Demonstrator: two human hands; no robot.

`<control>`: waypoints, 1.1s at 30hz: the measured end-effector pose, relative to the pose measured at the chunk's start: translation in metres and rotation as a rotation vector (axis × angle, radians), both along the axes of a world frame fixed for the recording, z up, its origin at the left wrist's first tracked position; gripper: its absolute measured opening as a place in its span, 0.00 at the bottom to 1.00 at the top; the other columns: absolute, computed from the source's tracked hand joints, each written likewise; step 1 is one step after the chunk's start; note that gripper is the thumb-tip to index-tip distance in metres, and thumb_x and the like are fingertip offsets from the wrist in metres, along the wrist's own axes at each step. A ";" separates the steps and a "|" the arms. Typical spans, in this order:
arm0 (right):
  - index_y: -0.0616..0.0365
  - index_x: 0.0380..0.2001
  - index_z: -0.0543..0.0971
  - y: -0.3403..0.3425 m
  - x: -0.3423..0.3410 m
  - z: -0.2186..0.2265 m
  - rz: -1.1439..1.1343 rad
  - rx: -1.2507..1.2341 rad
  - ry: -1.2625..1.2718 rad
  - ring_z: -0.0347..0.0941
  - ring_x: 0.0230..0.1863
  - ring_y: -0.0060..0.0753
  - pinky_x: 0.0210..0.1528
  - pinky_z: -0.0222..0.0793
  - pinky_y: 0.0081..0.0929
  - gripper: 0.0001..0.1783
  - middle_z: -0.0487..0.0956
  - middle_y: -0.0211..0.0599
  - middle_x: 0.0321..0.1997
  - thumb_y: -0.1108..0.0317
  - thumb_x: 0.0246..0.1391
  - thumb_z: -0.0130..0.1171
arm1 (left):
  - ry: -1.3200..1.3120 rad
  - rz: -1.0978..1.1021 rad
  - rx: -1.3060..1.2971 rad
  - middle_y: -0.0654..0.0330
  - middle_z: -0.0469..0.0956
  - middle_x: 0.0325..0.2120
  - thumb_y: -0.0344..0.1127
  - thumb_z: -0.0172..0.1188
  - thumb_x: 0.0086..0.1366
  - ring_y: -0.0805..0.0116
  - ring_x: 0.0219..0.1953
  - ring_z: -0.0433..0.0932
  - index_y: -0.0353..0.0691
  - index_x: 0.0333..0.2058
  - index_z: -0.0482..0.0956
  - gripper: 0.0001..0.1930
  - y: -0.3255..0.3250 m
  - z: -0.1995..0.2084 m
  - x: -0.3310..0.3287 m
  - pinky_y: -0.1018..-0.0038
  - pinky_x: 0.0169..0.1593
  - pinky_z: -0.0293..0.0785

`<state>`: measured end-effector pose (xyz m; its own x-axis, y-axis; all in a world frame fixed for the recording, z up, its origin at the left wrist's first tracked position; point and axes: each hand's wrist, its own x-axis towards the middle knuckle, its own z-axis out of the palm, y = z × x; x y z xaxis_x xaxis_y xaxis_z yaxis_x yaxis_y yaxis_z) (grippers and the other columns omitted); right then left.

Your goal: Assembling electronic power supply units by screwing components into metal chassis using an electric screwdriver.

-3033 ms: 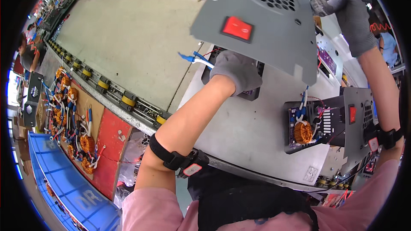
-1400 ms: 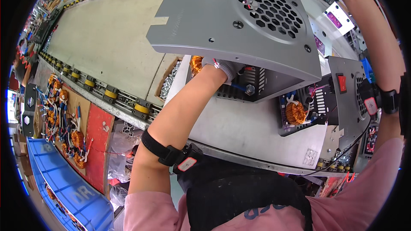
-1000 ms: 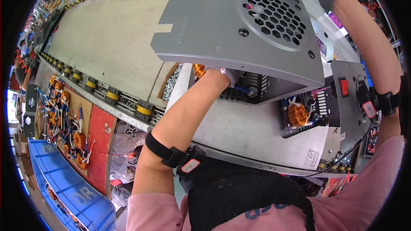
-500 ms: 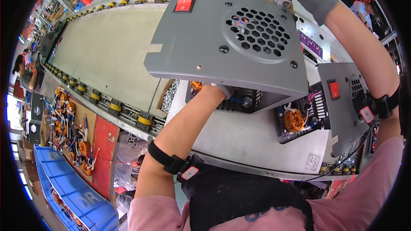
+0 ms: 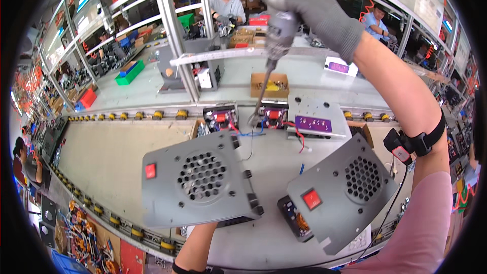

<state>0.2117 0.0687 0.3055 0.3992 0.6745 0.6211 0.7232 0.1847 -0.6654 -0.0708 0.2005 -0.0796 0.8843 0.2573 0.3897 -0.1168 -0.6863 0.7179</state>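
Observation:
My right hand [image 5: 322,18], in a grey glove, is raised and wrapped round a power screwdriver [image 5: 280,33]. The tool's long bit [image 5: 263,91] points down toward the far part of the worktable. My left forearm [image 5: 198,248] reaches under a grey metal housing [image 5: 165,187] with a honeycomb vent and a red rocker switch; the housing hides that hand and its fingers. The housing sits tilted at the left. A second grey housing [image 5: 327,218] of the same kind rests to its right, a copper coil [image 5: 303,221] showing at its open side.
Beyond the housings are two circuit assemblies [image 5: 221,116] with red and blue wires and a metal plate [image 5: 342,129] with a purple board. A cardboard box [image 5: 269,93] of small parts stands behind. Roller rails [image 5: 114,220] edge the left. An upright post [image 5: 175,35] and co-workers are across.
My view has lifted, showing the far bench. The left housing has come down and left in view, now vent toward me. The screwdriver has swung into sight with its bit pointing down.

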 end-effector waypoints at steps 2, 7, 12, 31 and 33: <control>0.56 0.41 0.77 -0.019 0.027 0.010 -0.190 0.018 -0.112 0.74 0.35 0.18 0.40 0.72 0.23 0.18 0.78 0.27 0.34 0.58 0.52 0.63 | -0.007 0.044 0.099 0.55 0.71 0.50 0.46 0.53 0.63 0.56 0.52 0.69 0.40 0.56 0.66 0.25 0.006 0.006 -0.005 0.59 0.53 0.66; 0.55 0.49 0.71 -0.047 0.149 -0.052 -0.310 -0.011 0.015 0.74 0.38 0.22 0.43 0.71 0.26 0.27 0.78 0.33 0.38 0.66 0.45 0.68 | -0.011 0.175 0.325 0.55 0.71 0.50 0.47 0.53 0.63 0.55 0.53 0.68 0.39 0.56 0.66 0.26 0.014 0.023 -0.012 0.57 0.53 0.65; 0.50 0.57 0.65 -0.082 0.196 -0.118 -0.648 -0.317 -0.393 0.70 0.51 0.44 0.54 0.65 0.37 0.35 0.71 0.43 0.51 0.68 0.44 0.65 | 0.008 0.346 0.555 0.55 0.71 0.50 0.48 0.54 0.62 0.54 0.53 0.68 0.39 0.56 0.66 0.27 0.021 0.031 0.004 0.55 0.54 0.65; 0.65 0.61 0.58 -0.330 -0.134 -0.275 -0.875 0.158 -0.146 0.68 0.50 0.37 0.55 0.63 0.35 0.36 0.71 0.45 0.51 0.65 0.52 0.60 | -0.151 0.650 0.339 0.49 0.70 0.47 0.33 0.57 0.54 0.49 0.48 0.70 0.37 0.53 0.66 0.26 -0.094 0.049 0.020 0.57 0.51 0.66; 0.64 0.53 0.64 -0.298 -0.185 -0.262 -0.615 0.092 -0.426 0.68 0.41 0.45 0.47 0.65 0.38 0.23 0.73 0.48 0.42 0.69 0.55 0.53 | -0.197 0.730 0.268 0.49 0.70 0.46 0.33 0.59 0.53 0.49 0.48 0.70 0.38 0.52 0.67 0.26 -0.099 0.040 0.015 0.57 0.51 0.66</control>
